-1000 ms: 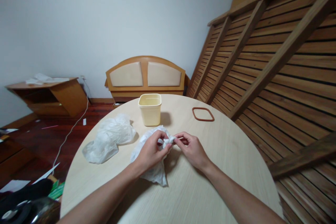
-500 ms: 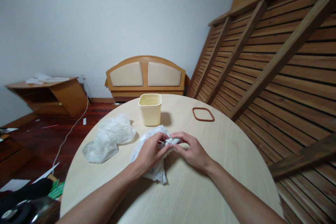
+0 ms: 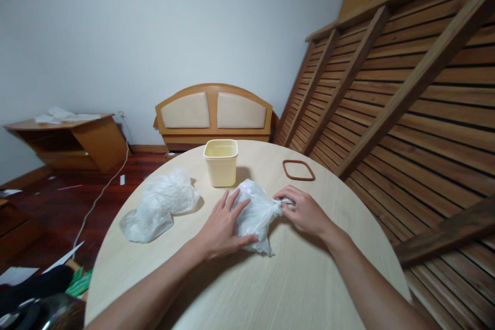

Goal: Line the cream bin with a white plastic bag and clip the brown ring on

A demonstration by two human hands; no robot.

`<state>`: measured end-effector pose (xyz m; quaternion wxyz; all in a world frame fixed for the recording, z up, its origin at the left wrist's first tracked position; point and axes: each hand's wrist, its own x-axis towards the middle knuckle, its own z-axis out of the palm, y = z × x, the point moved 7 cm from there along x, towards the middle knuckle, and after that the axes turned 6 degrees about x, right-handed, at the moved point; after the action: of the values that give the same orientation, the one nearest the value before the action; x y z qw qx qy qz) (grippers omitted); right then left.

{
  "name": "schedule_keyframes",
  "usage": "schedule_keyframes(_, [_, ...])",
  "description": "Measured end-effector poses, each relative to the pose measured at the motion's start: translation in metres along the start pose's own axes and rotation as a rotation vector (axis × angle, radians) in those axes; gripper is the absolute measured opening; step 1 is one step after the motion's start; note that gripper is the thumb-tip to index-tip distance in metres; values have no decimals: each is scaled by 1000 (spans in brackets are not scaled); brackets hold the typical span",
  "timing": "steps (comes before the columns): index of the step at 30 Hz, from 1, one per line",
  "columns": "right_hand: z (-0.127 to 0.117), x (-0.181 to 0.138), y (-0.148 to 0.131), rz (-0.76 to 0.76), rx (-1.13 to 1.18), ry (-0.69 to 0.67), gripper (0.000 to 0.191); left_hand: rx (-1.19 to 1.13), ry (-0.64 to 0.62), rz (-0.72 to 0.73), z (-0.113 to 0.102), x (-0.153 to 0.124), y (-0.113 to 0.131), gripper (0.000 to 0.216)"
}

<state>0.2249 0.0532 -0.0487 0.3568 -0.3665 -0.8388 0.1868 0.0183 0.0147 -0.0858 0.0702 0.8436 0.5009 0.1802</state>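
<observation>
A tied white plastic bag [image 3: 257, 214] lies in front of me on the round table. My right hand [image 3: 303, 210] pinches its twisted, knotted neck on the right side. Against the left side of the bag rests my left hand [image 3: 228, 227], its fingers spread and the thumb along the near edge. Just behind the bag stands a cream plastic bin [image 3: 221, 167], upright and without a liner over its rim. A brown rounded-square ring [image 3: 298, 179] lies flat to the bin's right. Another crumpled white plastic bag [image 3: 160, 203] sits left of my left hand.
The pale round table [image 3: 301, 283] has its edge curving around on both sides. Wooden slatted panels [image 3: 386, 113] lean close on the right. A headboard [image 3: 214, 108] stands behind the table. On the left floor are a white cable [image 3: 102, 193] and a low cabinet [image 3: 88, 147].
My hands were together at the bag's knotted end. Now my right hand has drawn that neck rightward, and my left hand has opened and spread onto the bag's body.
</observation>
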Motion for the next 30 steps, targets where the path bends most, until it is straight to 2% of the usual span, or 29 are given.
schedule_keyframes(3, [0, -1, -2, -32, -97, -33, 32, -84, -40, -48, 11, -1, -5, 99])
schedule_keyframes(5, [8, -2, -12, -76, -153, -63, 43, -150, -38, -67, 15, 0, -5, 99])
schedule_keyframes(9, [43, -6, -26, -60, -197, -212, 98, -287, 5, -2, 13, 2, 4, 87])
schedule_keyframes(12, [65, -10, -24, 29, -194, -301, 120, -397, 1, 73, 11, 3, 12, 84])
schedule_keyframes(16, [68, -13, -17, 84, -188, -336, 114, -493, -16, 99, 12, 3, 11, 80])
schedule_keyframes(21, [49, -14, -6, 116, -230, -334, 87, -454, -5, 69, 13, 4, 3, 66])
schedule_keyframes(24, [38, -14, -4, 142, -255, -319, 82, -427, -27, 92, 17, 4, 4, 58])
schedule_keyframes(27, [34, -11, -9, 182, -271, -259, 84, -419, -47, 138, 21, 3, 10, 53])
schedule_keyframes(30, [40, -8, -13, 265, -292, -173, 76, -429, -92, 210, 21, 1, 19, 52])
